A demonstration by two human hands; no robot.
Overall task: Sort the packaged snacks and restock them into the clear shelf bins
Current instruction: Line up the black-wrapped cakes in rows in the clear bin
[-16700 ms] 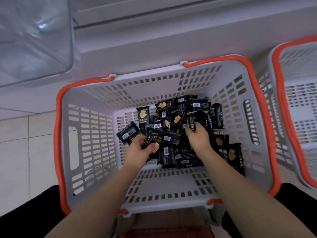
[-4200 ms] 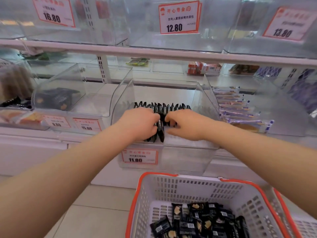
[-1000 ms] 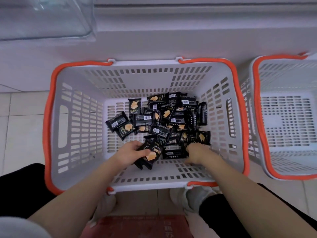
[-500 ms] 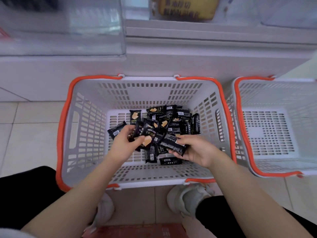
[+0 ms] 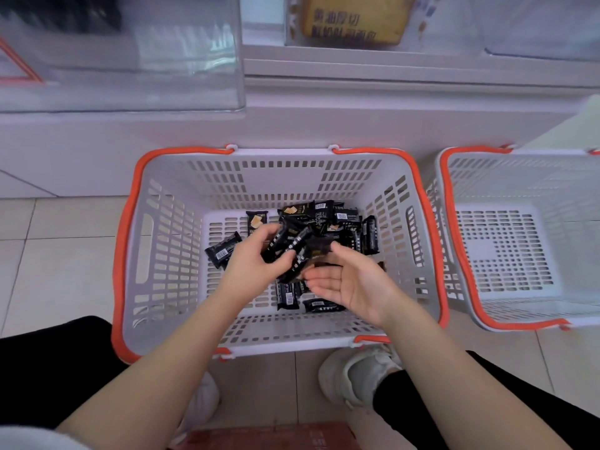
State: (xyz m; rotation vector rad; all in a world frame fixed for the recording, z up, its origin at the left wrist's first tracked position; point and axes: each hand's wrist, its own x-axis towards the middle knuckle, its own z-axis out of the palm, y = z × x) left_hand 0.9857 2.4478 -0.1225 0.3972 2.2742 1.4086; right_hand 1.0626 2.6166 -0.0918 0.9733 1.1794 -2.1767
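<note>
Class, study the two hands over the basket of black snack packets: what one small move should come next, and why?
Probably press the right hand against the bundle of packets to square it. The left hand grips several fanned at uneven angles, while the right hand lies open, palm up, beside them. More packets remain in the basket.

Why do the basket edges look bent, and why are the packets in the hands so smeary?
Head view: the wide-angle lens bows the orange-rimmed white plastic basket and the shelf edge. The bunch of black snack packets gripped by the left hand is motion-blurred, its print unreadable, while the open right hand is only slightly soft. The clear plastic shelf bin shows pale glare. Lighting is soft, without hard shadows.
</note>
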